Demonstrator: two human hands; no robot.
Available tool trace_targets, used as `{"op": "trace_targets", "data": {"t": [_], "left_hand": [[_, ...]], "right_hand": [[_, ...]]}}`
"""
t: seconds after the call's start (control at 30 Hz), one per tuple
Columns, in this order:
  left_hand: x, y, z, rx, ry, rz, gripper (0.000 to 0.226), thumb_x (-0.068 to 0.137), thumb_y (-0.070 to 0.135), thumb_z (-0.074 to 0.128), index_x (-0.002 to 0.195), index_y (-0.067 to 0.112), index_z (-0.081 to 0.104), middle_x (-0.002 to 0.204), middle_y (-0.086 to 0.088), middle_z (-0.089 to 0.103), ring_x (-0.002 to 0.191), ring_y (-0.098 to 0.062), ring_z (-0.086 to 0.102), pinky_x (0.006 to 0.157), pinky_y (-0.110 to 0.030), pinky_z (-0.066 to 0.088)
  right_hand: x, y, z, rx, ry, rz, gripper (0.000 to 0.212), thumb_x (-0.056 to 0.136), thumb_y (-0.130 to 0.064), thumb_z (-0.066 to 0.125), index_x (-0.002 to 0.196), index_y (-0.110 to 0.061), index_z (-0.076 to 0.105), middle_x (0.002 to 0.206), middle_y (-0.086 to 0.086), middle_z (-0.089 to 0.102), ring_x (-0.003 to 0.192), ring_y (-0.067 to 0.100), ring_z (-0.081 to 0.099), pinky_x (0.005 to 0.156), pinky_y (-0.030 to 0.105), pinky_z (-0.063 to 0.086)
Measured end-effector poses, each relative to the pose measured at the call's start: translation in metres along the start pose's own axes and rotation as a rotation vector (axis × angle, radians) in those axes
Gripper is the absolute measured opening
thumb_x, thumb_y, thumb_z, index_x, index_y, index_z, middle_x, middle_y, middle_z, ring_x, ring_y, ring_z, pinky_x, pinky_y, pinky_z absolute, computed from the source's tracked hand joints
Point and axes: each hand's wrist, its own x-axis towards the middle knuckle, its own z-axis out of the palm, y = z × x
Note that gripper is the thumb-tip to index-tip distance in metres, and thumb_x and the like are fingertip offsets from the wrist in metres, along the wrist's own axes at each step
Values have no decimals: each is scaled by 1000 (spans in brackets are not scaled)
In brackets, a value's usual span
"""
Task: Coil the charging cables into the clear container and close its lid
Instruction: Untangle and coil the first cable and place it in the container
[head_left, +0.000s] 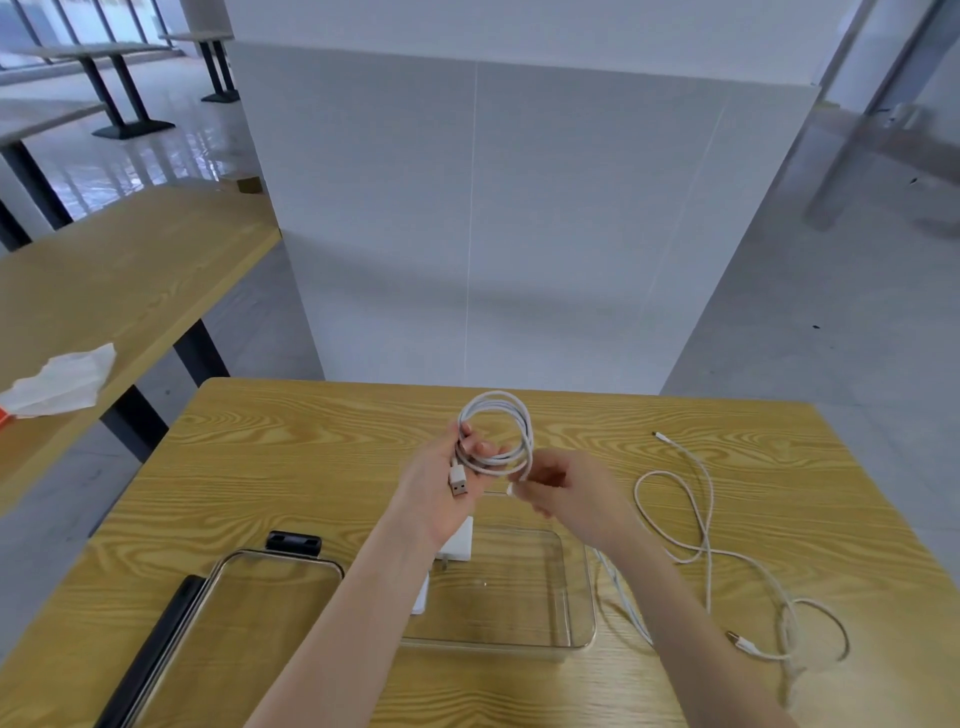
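White coiled cable (497, 434) | left hand (441, 480) grips its loops | right hand (563, 491) pinches its end

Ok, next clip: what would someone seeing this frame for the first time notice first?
The white coiled cable held up over the middle of the wooden table, the left hand gripping the loops and the right hand pinching its end. Below the hands sits the open clear container, its lid lying to the left. A second cable sprawls loose on the right.
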Motion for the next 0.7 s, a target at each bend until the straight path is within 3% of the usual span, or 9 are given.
{"op": "trace_targets", "data": {"t": [0.07, 0.1, 0.2, 0.33, 0.47, 0.6, 0.7], "left_hand": [[-1, -1, 1, -15, 29, -6, 28, 100, 17, 36, 76, 8, 48, 56, -6, 45, 51, -18, 53, 87, -40, 51], [-2, -3, 2, -16, 56, -7, 27, 99, 17, 37, 76, 7, 48, 57, -6, 47, 51, -18, 56, 90, -39, 51], [-6, -10, 7, 134, 197, 79, 30, 99, 17, 41, 72, 6, 52, 57, -6, 58, 62, -16, 61, 75, -31, 54], [-7, -17, 7, 525, 310, 225, 33, 99, 23, 39, 70, 16, 53, 70, 3, 61, 71, -11, 53, 71, -25, 39], [-6, -23, 5, 677, 283, 228, 33, 100, 20, 35, 75, 13, 56, 89, -7, 62, 84, -17, 58, 81, -32, 46], [-6, -24, 7, 692, 236, 266, 36, 101, 19, 33, 76, 9, 58, 89, -15, 64, 88, -26, 63, 92, -42, 50], [-6, -28, 7, 712, 267, 317, 37, 101, 18, 33, 77, 10, 59, 83, -9, 66, 89, -27, 63, 94, -42, 48]], "right_hand": [[-1, 0, 8, 122, 95, -23, 11, 81, -8, 66, 74, -16, 69, 59, -3, 65, 55, 10, 58, 63, 25, 48], [-1, 0, 11, 219, 128, -23, 11, 81, -5, 66, 77, -15, 71, 63, 0, 69, 61, 12, 64, 67, 27, 53], [-2, -3, 21, 478, 118, 4, 18, 82, 1, 62, 89, -11, 74, 82, 7, 75, 81, 17, 70, 79, 31, 57], [-2, -6, 27, 788, 75, 123, 22, 82, -13, 66, 104, -7, 64, 94, 10, 74, 92, 19, 71, 78, 27, 54], [3, -7, 31, 775, 235, 129, 17, 81, -7, 69, 96, -3, 62, 77, 7, 71, 71, 17, 70, 66, 24, 55], [3, -5, 34, 751, 269, 108, 5, 84, -6, 65, 88, -9, 66, 78, 5, 69, 73, 16, 65, 61, 20, 52], [2, -6, 37, 786, 315, 128, 5, 84, -6, 65, 86, -11, 66, 76, 3, 69, 72, 13, 65, 61, 19, 50]]}}
